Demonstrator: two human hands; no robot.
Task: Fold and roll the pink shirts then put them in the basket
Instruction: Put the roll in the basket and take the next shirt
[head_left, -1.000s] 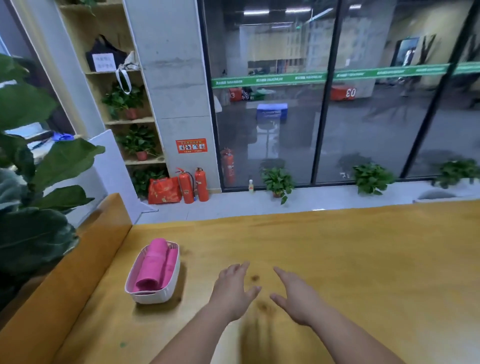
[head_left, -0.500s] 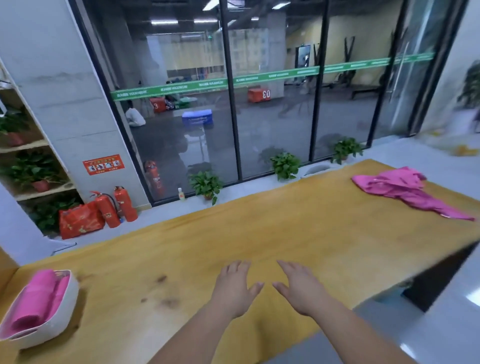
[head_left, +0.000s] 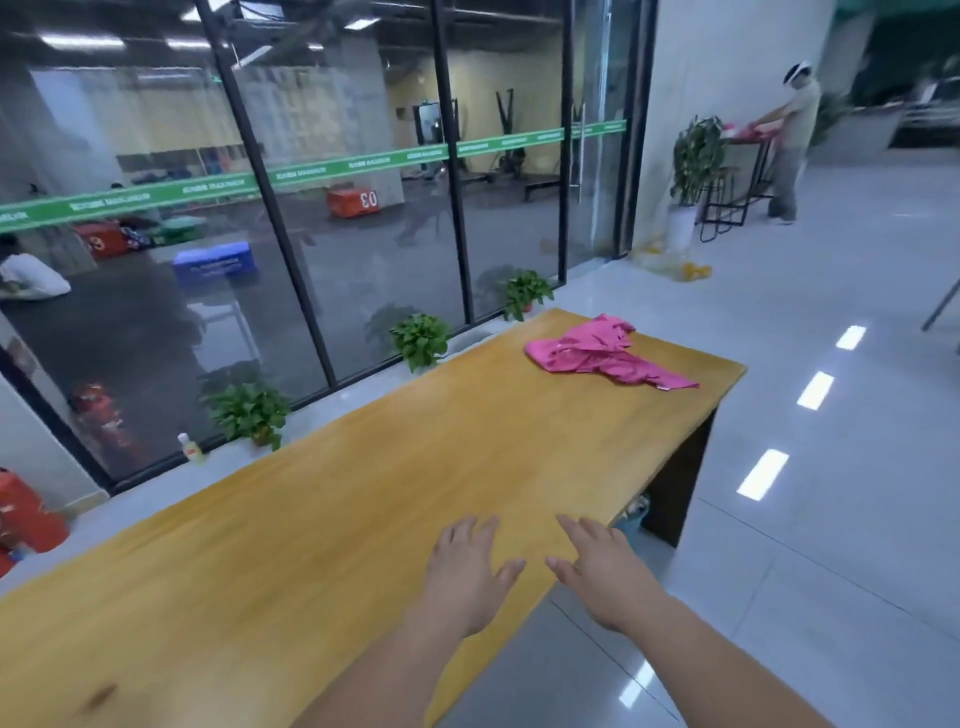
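The person has turned away from the basket, and a crumpled pink shirt (head_left: 602, 353) now shows far down the table (head_left: 363, 509) from the left hand (head_left: 462, 577) and right hand (head_left: 602, 571), both spread wide and holding nothing, so it looks next to fold.

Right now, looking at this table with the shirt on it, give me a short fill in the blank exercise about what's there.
1. The crumpled shirt at the far end of the table is ____ in colour.
2. The number of shirts lying on the table is ____.
3. The left hand and right hand have spread fingers and hold ____.
4. Along the glass wall beside the table stand small potted ____.

Missing words: pink; one; nothing; plants.
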